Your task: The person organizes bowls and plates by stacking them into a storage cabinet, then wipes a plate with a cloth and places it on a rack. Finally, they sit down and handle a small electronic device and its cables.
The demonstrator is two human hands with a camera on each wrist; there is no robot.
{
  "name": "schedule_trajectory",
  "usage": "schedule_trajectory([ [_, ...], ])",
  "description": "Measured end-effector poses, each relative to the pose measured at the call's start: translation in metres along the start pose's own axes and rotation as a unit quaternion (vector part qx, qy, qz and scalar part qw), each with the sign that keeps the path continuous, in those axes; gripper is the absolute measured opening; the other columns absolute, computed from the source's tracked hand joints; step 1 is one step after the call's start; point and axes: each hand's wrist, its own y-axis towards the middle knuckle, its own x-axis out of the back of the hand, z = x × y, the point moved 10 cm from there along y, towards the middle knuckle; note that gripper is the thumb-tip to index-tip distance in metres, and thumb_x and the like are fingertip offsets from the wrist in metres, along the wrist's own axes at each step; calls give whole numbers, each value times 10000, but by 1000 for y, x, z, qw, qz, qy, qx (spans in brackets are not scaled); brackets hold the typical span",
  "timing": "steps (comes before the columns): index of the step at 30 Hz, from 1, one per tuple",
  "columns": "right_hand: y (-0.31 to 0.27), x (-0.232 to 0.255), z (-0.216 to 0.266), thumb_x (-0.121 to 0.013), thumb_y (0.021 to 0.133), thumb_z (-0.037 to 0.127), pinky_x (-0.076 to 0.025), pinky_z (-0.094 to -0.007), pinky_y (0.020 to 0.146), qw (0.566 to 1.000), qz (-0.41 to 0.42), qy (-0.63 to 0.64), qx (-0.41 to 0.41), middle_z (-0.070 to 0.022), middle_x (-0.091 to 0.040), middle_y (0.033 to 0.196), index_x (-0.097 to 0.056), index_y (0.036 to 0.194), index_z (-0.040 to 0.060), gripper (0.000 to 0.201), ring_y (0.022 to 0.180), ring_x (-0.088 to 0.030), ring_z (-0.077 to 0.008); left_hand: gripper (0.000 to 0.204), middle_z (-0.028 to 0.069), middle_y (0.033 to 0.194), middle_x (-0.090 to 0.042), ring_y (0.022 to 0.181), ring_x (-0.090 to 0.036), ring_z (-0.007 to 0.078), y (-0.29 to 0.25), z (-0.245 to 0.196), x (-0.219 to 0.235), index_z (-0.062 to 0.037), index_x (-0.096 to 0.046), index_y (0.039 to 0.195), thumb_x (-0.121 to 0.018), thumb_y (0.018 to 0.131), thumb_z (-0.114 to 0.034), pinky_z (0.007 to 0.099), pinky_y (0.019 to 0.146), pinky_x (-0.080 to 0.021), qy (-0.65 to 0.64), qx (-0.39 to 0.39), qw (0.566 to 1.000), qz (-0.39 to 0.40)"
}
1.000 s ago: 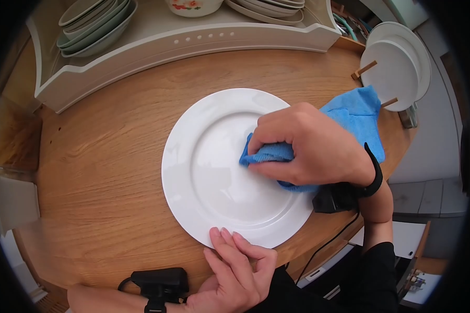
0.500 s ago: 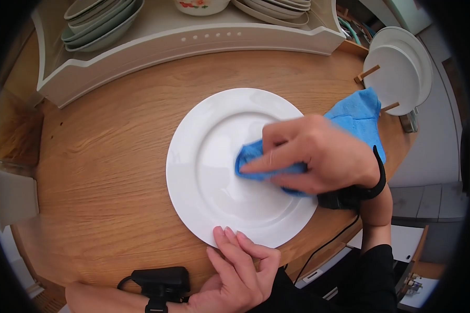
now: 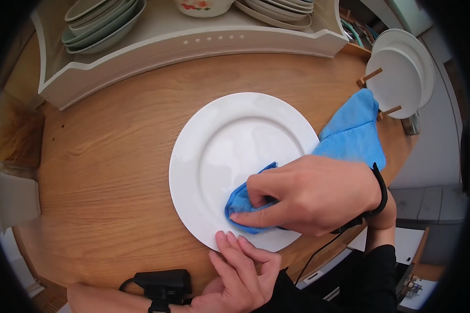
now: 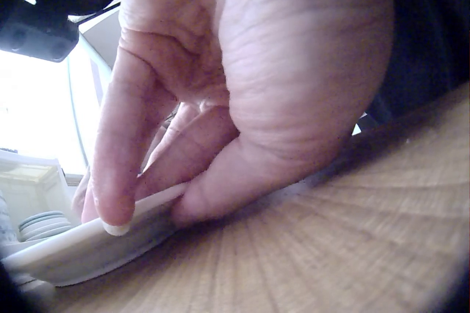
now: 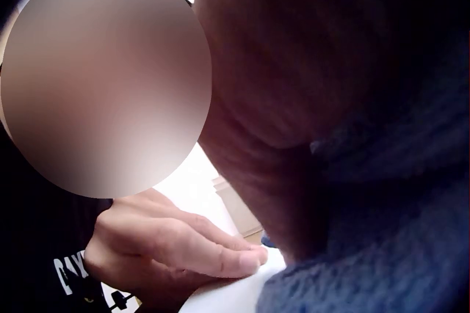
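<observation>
A white plate [image 3: 219,151] with a wide rim lies on the wooden table. My left hand [image 3: 240,271] pinches its near rim, fingertips on top and the thumb [image 4: 205,195] at the edge from below in the left wrist view. With bunched fingers my right hand [image 3: 318,193] holds a blue cloth [image 3: 240,206] against the lower part of the plate, close to the left fingertips. The cloth's loose end [image 3: 352,130] trails beyond the plate's right edge onto the table. In the right wrist view the blue cloth [image 5: 367,269] fills the lower right and hides part of the plate.
A cream rack [image 3: 193,49] at the back bears stacked bowls [image 3: 104,31], a flowered bowl [image 3: 203,8] and stacked plates [image 3: 277,13]. Upright white plates [image 3: 397,78] lean in a wooden holder at the far right. A white container [image 3: 15,195] stands at the left edge.
My right hand has slid the blue cloth from the plate's middle down toward its near rim. My left hand keeps its hold on the rim.
</observation>
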Motion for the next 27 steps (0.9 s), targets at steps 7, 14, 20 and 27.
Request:
schedule_trajectory([
  [7,20,21,2,-644,814,89,-535,-407,607,979,-84,-181,35,-135,-567,915,-678,1146,48,336,791,-637,-287,44,205,817,-725,815,-750,304,-1,-5,0,44,-652,839,-639,804,66,345,667,-609,3,-24,1000,12],
  [14,4,53,-34,-657,839,117,-525,-411,573,925,-102,-318,-184,-106,-663,839,-703,1156,141,321,711,-681,-295,49,210,839,-729,810,-745,316,-3,-2,-1,44,-656,835,-612,833,22,343,677,-602,-10,10,1000,17],
  [20,-37,53,-35,-673,795,97,-513,-424,561,921,-97,-278,-256,-106,-640,736,-695,1075,86,281,667,-660,-326,77,204,803,-681,770,-735,353,-2,-2,-2,105,-685,799,-631,769,59,356,632,-602,-7,42,999,-12],
  [27,-67,15,-4,-655,774,87,-520,-433,571,955,-65,-174,-229,-117,-639,769,-635,1072,5,310,702,-665,-345,102,220,760,-650,728,-724,399,-7,-8,-1,181,-688,767,-677,673,142,348,613,-607,-34,42,998,-41],
])
